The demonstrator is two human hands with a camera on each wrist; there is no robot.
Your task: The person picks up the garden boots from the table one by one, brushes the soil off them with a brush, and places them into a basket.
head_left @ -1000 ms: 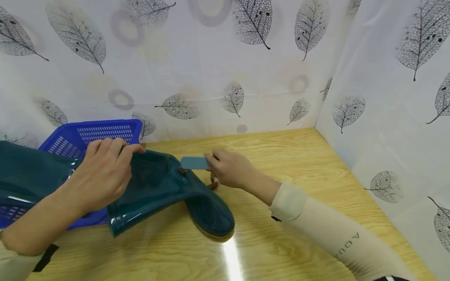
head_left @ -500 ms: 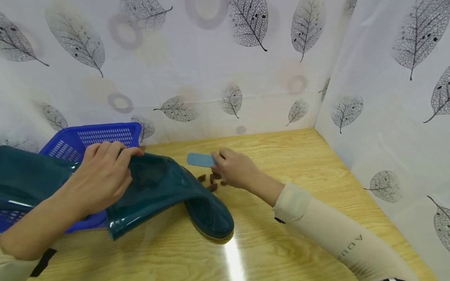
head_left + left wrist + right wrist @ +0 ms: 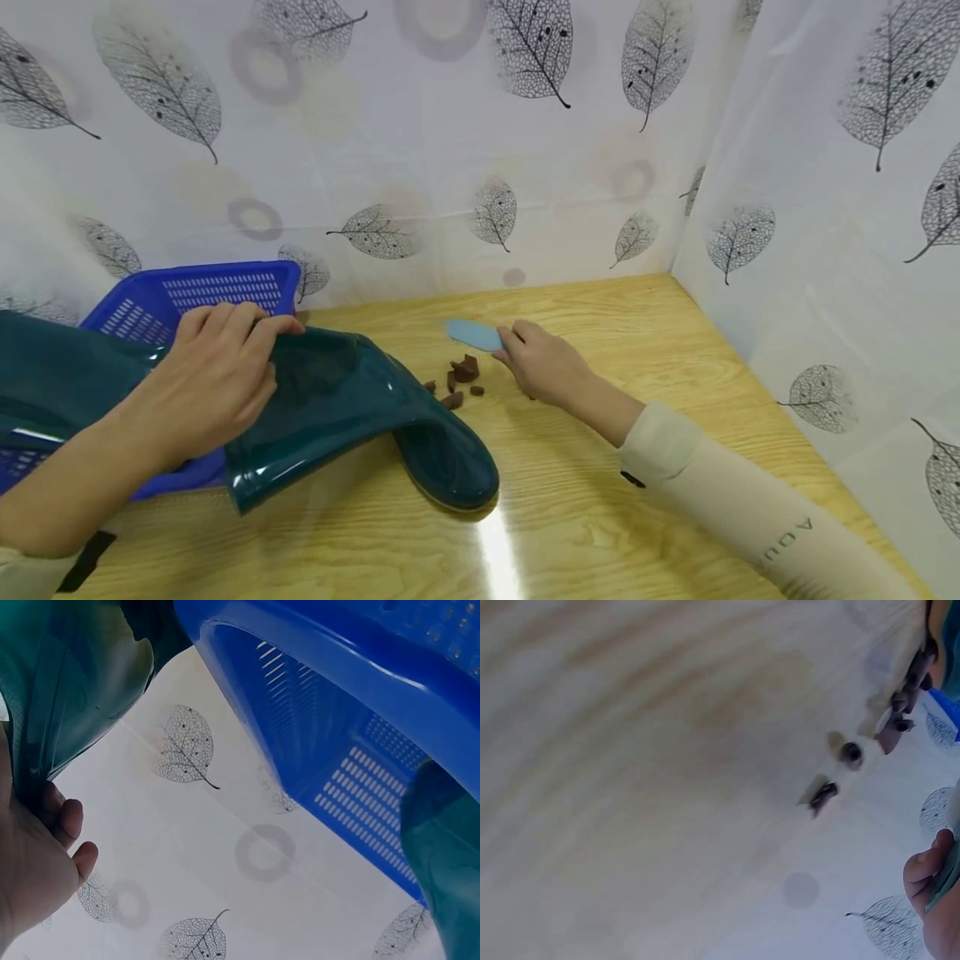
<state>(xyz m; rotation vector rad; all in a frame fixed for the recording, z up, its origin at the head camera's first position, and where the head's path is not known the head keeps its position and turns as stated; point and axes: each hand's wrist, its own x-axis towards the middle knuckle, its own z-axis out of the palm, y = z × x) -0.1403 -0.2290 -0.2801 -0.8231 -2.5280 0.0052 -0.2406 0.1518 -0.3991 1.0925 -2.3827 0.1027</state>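
My left hand (image 3: 213, 375) grips the shaft of a dark green rubber boot (image 3: 337, 392), which lies tilted with its toe toward the front right on the table. In the left wrist view, that hand's fingers (image 3: 69, 823) fold around the edge of the boot shaft (image 3: 75, 682). To the right of the boot, my right hand (image 3: 543, 362) holds a flat light-blue scraper (image 3: 474, 335) by one end, its blade pointing left. Several brown lumps (image 3: 465, 368) lie on the wood between boot and right hand. More of them (image 3: 851, 755) show in the right wrist view.
A blue plastic basket (image 3: 217, 268) with slotted walls stands at the left, partly behind the left arm. The second green boot (image 3: 67, 358) lies over it. A leaf-printed white curtain (image 3: 420, 150) borders the wooden table (image 3: 637, 333) at the back and right.
My right hand has drawn the scraper away from the boot's heel, rightward, bringing the brown lumps on the table into view. The left hand and boot have stayed almost still.
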